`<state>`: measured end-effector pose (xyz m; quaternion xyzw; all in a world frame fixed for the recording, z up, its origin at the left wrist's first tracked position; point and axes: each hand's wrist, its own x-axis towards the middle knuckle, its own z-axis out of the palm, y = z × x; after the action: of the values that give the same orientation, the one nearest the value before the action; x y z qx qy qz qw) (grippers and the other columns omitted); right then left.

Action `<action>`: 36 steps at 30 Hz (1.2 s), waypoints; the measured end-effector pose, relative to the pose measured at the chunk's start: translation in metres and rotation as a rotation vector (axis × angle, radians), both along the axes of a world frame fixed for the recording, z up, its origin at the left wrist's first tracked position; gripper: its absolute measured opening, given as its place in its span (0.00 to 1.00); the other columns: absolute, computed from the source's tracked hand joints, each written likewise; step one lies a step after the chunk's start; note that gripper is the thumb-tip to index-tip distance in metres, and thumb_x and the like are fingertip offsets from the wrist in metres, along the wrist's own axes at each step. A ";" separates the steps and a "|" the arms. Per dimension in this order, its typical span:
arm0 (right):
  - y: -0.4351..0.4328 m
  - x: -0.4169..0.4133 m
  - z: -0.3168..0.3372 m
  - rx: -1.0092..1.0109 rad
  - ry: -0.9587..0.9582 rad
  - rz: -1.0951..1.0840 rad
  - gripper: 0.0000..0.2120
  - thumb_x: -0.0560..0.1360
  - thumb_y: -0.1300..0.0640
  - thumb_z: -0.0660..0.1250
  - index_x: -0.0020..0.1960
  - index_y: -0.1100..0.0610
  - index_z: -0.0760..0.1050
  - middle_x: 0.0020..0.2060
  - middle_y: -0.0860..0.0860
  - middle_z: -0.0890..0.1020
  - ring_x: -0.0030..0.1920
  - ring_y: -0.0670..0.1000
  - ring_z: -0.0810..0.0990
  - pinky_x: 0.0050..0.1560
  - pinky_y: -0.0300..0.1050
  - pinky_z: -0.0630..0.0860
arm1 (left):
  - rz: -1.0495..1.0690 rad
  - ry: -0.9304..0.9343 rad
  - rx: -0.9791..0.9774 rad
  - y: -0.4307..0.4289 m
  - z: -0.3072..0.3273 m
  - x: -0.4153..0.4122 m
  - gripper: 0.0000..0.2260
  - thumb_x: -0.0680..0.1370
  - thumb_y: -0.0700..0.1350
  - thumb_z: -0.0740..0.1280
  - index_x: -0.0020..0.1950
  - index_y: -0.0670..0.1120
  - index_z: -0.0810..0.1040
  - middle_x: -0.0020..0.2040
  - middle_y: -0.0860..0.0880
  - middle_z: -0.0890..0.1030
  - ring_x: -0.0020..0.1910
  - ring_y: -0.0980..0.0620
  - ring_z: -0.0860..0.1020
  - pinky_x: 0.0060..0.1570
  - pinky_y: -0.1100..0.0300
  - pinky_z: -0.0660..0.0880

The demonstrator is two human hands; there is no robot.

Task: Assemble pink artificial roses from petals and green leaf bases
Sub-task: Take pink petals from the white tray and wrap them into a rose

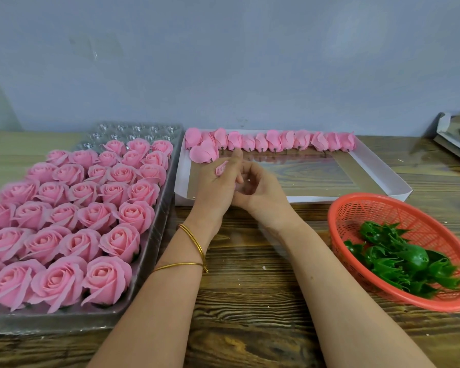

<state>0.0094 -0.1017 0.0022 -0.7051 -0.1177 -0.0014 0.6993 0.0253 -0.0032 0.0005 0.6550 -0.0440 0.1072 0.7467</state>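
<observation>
Petal bud [221,168] pinched in left hand [218,187], over near-left corner of white tray [343,200]. Right hand [260,192] curled against it; hold unclear. Risk: squeezing too hard, creasing or dropping soft petals. Leaf bases [404,258] in red basket [351,216], near right.

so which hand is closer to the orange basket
Right. The right hand is left of the orange basket; the left hand, holding a pink petal, is farther left, against the right one.
</observation>
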 end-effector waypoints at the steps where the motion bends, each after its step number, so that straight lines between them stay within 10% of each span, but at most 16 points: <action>1: 0.001 0.001 -0.001 0.005 0.005 -0.010 0.18 0.68 0.75 0.71 0.56 0.70 0.72 0.46 0.59 0.80 0.47 0.55 0.79 0.57 0.58 0.77 | -0.003 0.005 0.000 0.000 0.000 0.000 0.24 0.75 0.62 0.64 0.27 0.46 0.72 0.30 0.47 0.74 0.37 0.48 0.78 0.49 0.50 0.79; 12: -0.001 0.000 -0.001 0.021 -0.022 0.056 0.19 0.70 0.72 0.67 0.60 0.64 0.77 0.53 0.67 0.82 0.53 0.57 0.81 0.63 0.63 0.75 | -0.042 -0.056 0.058 0.005 0.002 -0.003 0.14 0.76 0.52 0.70 0.39 0.43 0.81 0.34 0.49 0.81 0.38 0.52 0.81 0.39 0.56 0.79; 27: -0.002 0.001 0.000 -0.023 -0.026 0.051 0.18 0.69 0.77 0.69 0.54 0.61 0.78 0.42 0.56 0.79 0.46 0.53 0.78 0.54 0.51 0.75 | 0.013 -0.068 0.092 0.001 -0.004 0.001 0.20 0.77 0.57 0.66 0.26 0.53 0.74 0.25 0.54 0.73 0.30 0.57 0.76 0.37 0.62 0.78; 31: -0.002 0.003 -0.002 0.007 -0.007 0.030 0.19 0.69 0.76 0.70 0.58 0.69 0.73 0.47 0.59 0.79 0.48 0.55 0.79 0.56 0.54 0.76 | 0.024 -0.028 0.021 0.000 -0.001 0.001 0.23 0.75 0.61 0.64 0.28 0.46 0.73 0.35 0.37 0.77 0.37 0.41 0.79 0.45 0.48 0.79; 36: -0.001 0.003 -0.003 0.041 0.014 0.034 0.18 0.69 0.77 0.70 0.57 0.74 0.71 0.49 0.65 0.80 0.50 0.58 0.79 0.60 0.62 0.75 | 0.030 0.012 -0.012 -0.001 0.004 0.000 0.29 0.73 0.64 0.64 0.40 0.35 0.75 0.37 0.42 0.76 0.41 0.46 0.78 0.53 0.42 0.77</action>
<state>0.0122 -0.1028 -0.0010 -0.6887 -0.1246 0.0130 0.7142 0.0250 -0.0038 0.0041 0.6518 -0.0291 0.1149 0.7491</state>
